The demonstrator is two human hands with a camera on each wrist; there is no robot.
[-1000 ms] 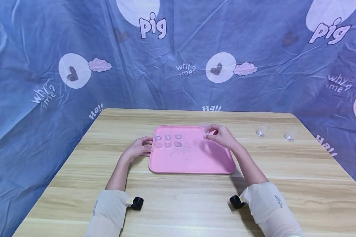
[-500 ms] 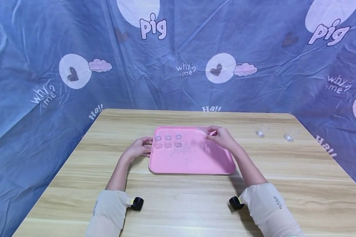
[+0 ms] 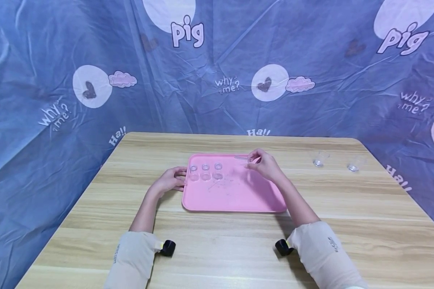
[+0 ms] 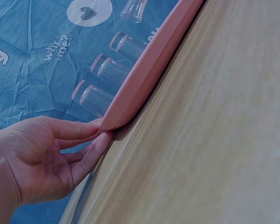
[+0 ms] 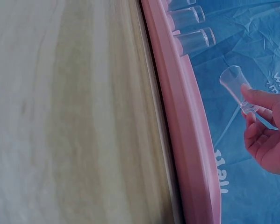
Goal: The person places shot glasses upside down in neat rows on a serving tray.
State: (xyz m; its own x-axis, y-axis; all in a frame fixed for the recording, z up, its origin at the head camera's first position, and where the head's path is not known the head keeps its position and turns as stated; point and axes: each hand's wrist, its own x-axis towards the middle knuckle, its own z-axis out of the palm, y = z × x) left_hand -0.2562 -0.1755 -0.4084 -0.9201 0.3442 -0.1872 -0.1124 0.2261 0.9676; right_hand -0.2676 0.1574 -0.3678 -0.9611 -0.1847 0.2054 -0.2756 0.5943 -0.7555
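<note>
My left hand pinches the left edge of a pink tray, thumb on the rim and fingers beneath, as the left wrist view shows. Over the tray's back right part, my right hand holds a clear shot glass near its base between thumb and fingers. This glass is tilted, its flared mouth pointing left in the head view. Three similar glasses stand in a row at the tray's left back, with their thick bases up. In the left wrist view these glasses rise just beyond the hand.
Two more clear glasses, a nearer-middle glass and a far-right glass, stand on the wooden table right of the tray. Faint marks show on the tray's surface. A blue printed cloth hangs behind the table.
My right hand has tipped the glass from nearly upright to lying over leftward and shifted slightly left. The left hand and the three glasses in the row stay put.
</note>
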